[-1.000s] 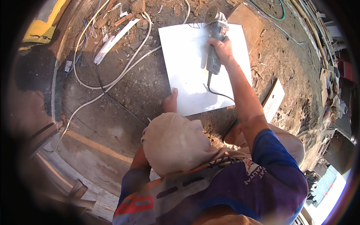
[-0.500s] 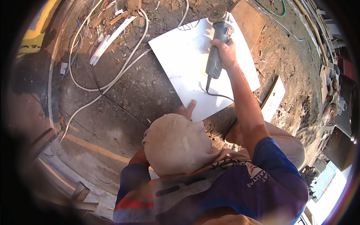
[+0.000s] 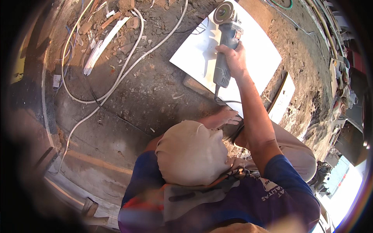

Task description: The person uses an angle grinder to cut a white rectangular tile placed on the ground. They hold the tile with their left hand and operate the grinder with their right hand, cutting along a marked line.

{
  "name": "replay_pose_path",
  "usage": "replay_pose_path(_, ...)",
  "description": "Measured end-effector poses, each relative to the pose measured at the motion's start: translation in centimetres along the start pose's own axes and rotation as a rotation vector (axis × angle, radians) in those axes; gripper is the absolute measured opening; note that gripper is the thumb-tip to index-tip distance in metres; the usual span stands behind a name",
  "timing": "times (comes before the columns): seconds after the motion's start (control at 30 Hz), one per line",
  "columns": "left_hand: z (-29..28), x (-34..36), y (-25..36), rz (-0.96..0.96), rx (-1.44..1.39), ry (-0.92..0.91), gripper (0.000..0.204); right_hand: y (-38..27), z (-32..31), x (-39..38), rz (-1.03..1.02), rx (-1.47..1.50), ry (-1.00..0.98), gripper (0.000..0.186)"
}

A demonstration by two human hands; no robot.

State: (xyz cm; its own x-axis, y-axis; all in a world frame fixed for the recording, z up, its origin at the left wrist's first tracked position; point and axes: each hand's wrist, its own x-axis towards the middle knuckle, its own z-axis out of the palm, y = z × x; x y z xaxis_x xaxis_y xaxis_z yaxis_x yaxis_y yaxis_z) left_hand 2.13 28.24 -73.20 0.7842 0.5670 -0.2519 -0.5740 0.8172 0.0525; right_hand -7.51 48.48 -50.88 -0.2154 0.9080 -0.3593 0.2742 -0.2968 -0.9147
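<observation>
My right hand [image 3: 235,60] is closed around the grey body of an angle grinder [image 3: 223,66], held above a white sheet [image 3: 252,66]. The grinder's round disc [image 3: 223,13] points away from me, beyond the sheet's far left edge, and its dark cord trails from the near end toward my right forearm. My left hand [image 3: 223,118] is just short of the sheet's near corner with its fingers stretched out and nothing in them. Whether its fingertips touch the corner, I cannot tell. Part of a wooden board [image 3: 198,86] shows under the sheet's near left edge.
A pale hose or cable [image 3: 116,83] loops over the dirt on the left, near a white splintered strip [image 3: 103,46] and rubble. To the right lies a narrow white board [image 3: 283,99]. My knee in beige trousers [image 3: 190,153] rises in front of my left arm.
The white sheet has turned and shifted away to the right, uncovering the wooden board. My left hand has let go of its near edge and moved right. The grinder stays in my right hand.
</observation>
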Motion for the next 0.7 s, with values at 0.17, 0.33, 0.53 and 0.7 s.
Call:
replay_pose_path(0.17, -1.5, 1.8, -1.3, -0.12, -0.011, -0.085, 0.065, 4.8, -2.5, 2.7, -0.181, -0.337, 0.017, 0.059)
replay_pose_path(0.33, -4.3, 2.2, -3.3, 0.259, 0.544, -0.202, 0.064, 3.1, -0.5, 1.9, -0.087, -0.273, -0.037, 0.06)
replay_pose_path(0.53, -1.2, 1.7, -1.9, -0.033, -0.027, 0.0, 0.061, 3.6, -1.4, 2.0, -0.027, -0.238, -0.023, 0.059)
replay_pose_path(0.7, 0.7, 0.4, -0.4, -0.039, -0.015, 0.036, 0.06, 5.2, -2.2, 2.9, -0.097, -0.302, 0.006, 0.061)
